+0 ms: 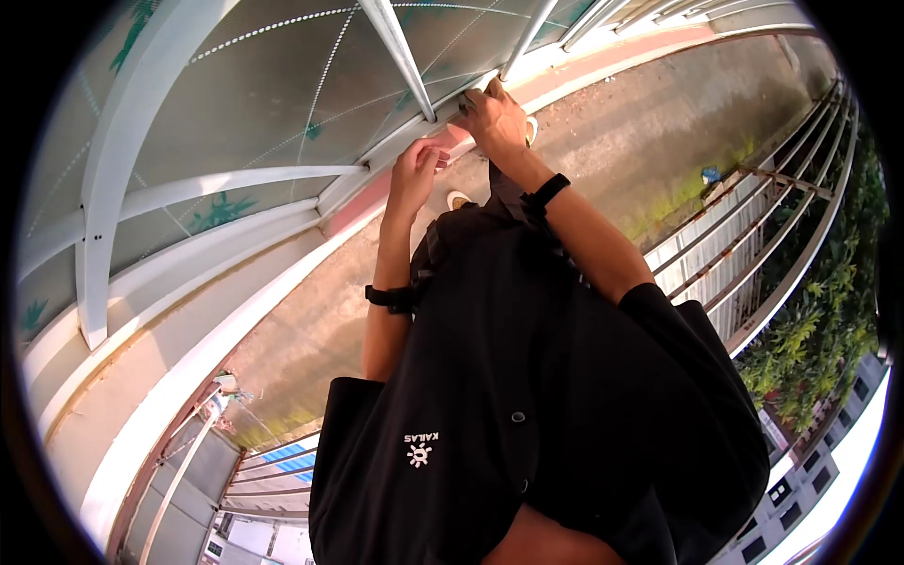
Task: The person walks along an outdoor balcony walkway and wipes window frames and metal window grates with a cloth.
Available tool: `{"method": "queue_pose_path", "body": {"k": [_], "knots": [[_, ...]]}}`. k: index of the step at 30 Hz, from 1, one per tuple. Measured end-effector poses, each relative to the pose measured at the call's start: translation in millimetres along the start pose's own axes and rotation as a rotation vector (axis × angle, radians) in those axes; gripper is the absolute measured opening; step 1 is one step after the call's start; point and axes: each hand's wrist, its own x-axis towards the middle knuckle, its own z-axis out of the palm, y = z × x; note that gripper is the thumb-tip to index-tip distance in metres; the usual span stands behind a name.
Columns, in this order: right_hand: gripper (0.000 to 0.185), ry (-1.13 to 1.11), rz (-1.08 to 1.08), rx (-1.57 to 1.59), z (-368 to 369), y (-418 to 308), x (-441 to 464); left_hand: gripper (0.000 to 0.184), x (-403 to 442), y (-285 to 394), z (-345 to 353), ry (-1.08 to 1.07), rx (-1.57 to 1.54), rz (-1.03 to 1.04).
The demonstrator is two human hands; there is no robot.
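My left hand [417,179] is raised beside the lower edge of the window, its fingers loosely bent and slightly apart, with nothing visible in it. To its right, my right hand [497,121] reaches to the white window frame [395,143], close to the foot of a white bar [403,56]. The fingers of this hand are bent around a small dark thing at the frame, too small to make out. Patterned frosted glass [254,104] fills the frame. A black band [546,194] is on my right wrist and another [390,298] on my left.
White bars cross before the glass. A concrete floor [621,132] runs below the wall. Metal railings [786,193] stand at the right, with green plants [800,330] beyond. At the lower left is a bundle of small items [224,394] near a rail.
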Motion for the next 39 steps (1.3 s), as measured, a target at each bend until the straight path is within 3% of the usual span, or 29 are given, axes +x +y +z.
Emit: {"method": "queue_pose_path", "body": {"k": [6, 10, 12, 14, 18, 24, 28, 32, 35, 39], "knots": [[0.018, -0.066, -0.084, 0.015, 22.9, -18.6, -11.4, 0.027, -1.0, 0.6, 11.9, -0.013, -0.009, -0.024], [0.022, -0.042, -0.024, 0.13, 12.4, -2.1, -10.2, 0.032, -3.4, 4.7, 10.8, 0.092, 0.059, -0.013], [0.021, 0.098, 0.056, 0.099, 2.0, 17.5, -1.3, 0.035, -4.8, 4.8, 8.5, 0.138, 0.082, -0.019], [0.024, 0.114, 0.194, 0.069, -14.9, 36.9, 13.5, 0.039, -5.6, 8.5, 5.4, 0.126, 0.116, 0.04], [0.024, 0.163, 0.193, 0.085, -4.8, 28.5, 11.0, 0.032, -5.7, 0.8, 6.4, 0.095, 0.138, 0.042], [0.021, 0.005, -0.067, 0.205, 18.5, -11.1, -15.6, 0.027, -20.9, -10.1, 7.6, 0.071, 0.131, -0.042], [0.018, -0.031, -0.084, 0.148, 14.4, -3.9, -11.8, 0.026, -28.5, -11.8, 7.9, 0.059, 0.169, -0.072], [0.025, 0.117, 0.153, 0.095, -7.2, 30.5, -1.0, 0.026, -41.4, -11.8, 3.6, 0.058, 0.17, -0.044], [0.03, 0.173, 0.206, 0.07, -11.3, 48.3, 2.4, 0.026, -53.7, -19.2, -2.1, 0.108, 0.136, -0.027], [0.027, 0.123, 0.333, 0.128, -5.1, 43.6, 4.7, 0.027, -71.4, -34.4, -14.1, 0.14, 0.133, -0.021]]}}
